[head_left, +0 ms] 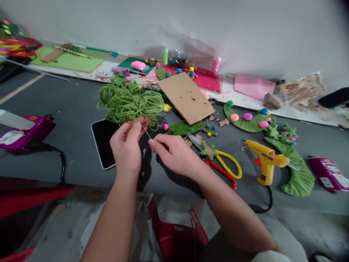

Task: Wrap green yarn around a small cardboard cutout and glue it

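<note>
A loose bundle of green yarn is gripped at its lower edge by my left hand, thumb and fingers closed. From there a single taut strand runs down to my right hand, which pinches it between thumb and forefinger. Beneath my left hand lies a tablet or phone with a dark screen. Scissors with one red and one yellow handle rest to the right of my right hand, a small green yarn-wrapped star lying over their pivot.
Behind my hands lies a cardboard piece. To the right are a yellow glue gun, a green yarn-wrapped crescent and another crescent with pompoms. Purple devices sit at both sides. A red chair stands below the table.
</note>
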`<state>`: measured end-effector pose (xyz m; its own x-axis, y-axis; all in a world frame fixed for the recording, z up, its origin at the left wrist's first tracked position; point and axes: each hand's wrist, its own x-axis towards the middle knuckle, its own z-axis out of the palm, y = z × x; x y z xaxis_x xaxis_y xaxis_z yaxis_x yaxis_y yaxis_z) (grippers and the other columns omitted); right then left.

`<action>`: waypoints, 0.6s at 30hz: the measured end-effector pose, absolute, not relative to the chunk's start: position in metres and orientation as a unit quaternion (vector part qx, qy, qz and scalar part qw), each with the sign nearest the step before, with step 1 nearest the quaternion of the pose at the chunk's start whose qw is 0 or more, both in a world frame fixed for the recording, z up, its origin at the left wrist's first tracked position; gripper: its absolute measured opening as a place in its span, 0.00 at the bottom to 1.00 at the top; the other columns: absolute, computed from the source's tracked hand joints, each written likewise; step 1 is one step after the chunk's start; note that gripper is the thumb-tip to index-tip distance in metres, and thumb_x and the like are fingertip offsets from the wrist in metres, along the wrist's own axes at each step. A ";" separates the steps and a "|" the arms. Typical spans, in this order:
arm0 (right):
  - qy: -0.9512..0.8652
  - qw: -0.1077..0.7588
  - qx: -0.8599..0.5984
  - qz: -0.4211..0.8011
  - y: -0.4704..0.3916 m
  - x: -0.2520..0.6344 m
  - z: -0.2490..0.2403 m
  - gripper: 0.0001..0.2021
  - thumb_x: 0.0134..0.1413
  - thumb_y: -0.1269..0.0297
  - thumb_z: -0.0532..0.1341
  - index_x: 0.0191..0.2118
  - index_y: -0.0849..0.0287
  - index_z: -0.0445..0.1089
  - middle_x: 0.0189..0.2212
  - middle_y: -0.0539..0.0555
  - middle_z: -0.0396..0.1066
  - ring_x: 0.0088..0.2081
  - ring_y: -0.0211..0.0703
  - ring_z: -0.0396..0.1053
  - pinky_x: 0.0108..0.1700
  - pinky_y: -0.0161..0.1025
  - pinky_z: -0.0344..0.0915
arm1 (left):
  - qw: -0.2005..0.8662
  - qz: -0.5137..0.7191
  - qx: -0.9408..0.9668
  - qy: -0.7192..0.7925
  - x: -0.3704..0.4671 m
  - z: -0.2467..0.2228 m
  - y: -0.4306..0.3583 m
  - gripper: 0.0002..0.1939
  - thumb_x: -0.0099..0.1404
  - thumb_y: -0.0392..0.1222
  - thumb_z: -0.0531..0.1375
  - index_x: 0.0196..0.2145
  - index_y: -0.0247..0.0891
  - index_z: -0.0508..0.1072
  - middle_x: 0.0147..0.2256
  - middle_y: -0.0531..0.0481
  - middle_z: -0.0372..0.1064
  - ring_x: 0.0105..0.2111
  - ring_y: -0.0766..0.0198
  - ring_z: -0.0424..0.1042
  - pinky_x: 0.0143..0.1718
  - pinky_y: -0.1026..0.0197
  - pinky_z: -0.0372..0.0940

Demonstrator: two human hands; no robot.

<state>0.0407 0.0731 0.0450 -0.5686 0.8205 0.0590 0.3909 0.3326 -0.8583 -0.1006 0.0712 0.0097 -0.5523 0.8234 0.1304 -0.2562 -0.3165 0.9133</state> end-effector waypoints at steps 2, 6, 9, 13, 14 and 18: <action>-0.791 0.267 -0.357 0.419 0.070 0.042 0.048 0.17 0.70 0.62 0.53 0.27 0.57 0.56 0.24 0.45 0.57 0.27 0.33 0.54 0.33 0.35 0.49 | 0.366 0.761 0.294 0.447 -0.105 0.011 0.073 0.03 0.61 0.35 0.66 0.31 0.37 0.82 0.36 0.47 0.81 0.39 0.60 0.80 0.48 0.56 0.74; -0.814 0.260 -0.314 0.414 0.065 0.047 0.053 0.16 0.70 0.63 0.54 0.28 0.56 0.54 0.24 0.44 0.54 0.26 0.32 0.50 0.33 0.35 0.49 | 0.373 0.766 0.278 0.444 -0.116 0.015 0.077 0.02 0.60 0.36 0.66 0.31 0.38 0.81 0.36 0.47 0.80 0.40 0.58 0.80 0.48 0.56 0.74; -0.833 0.241 -0.296 0.400 0.064 0.049 0.054 0.16 0.68 0.63 0.54 0.27 0.56 0.52 0.23 0.44 0.50 0.26 0.33 0.47 0.33 0.36 0.47 | 0.379 0.761 0.263 0.457 -0.121 0.016 0.079 0.03 0.60 0.38 0.66 0.32 0.38 0.81 0.36 0.46 0.80 0.41 0.59 0.79 0.49 0.57 0.73; -0.842 0.244 -0.276 0.394 0.063 0.050 0.052 0.16 0.62 0.67 0.56 0.25 0.56 0.50 0.22 0.44 0.45 0.25 0.34 0.43 0.31 0.36 0.46 | 0.374 0.771 0.248 0.452 -0.126 0.015 0.084 0.02 0.58 0.38 0.66 0.31 0.38 0.80 0.36 0.47 0.79 0.41 0.60 0.79 0.49 0.58 0.72; -0.843 0.246 -0.267 0.396 0.062 0.050 0.051 0.16 0.60 0.68 0.57 0.24 0.56 0.49 0.21 0.43 0.44 0.26 0.34 0.42 0.31 0.36 0.45 | 0.373 0.773 0.242 0.453 -0.129 0.014 0.085 0.03 0.57 0.38 0.66 0.31 0.38 0.79 0.36 0.47 0.79 0.41 0.60 0.79 0.49 0.58 0.72; -0.844 0.231 -0.206 0.437 0.059 0.055 0.051 0.17 0.54 0.70 0.58 0.23 0.56 0.47 0.22 0.44 0.43 0.27 0.35 0.40 0.29 0.36 0.45 | 0.376 0.773 0.218 0.462 -0.144 0.012 0.092 0.05 0.57 0.41 0.67 0.32 0.37 0.79 0.36 0.45 0.78 0.40 0.61 0.79 0.49 0.60 0.71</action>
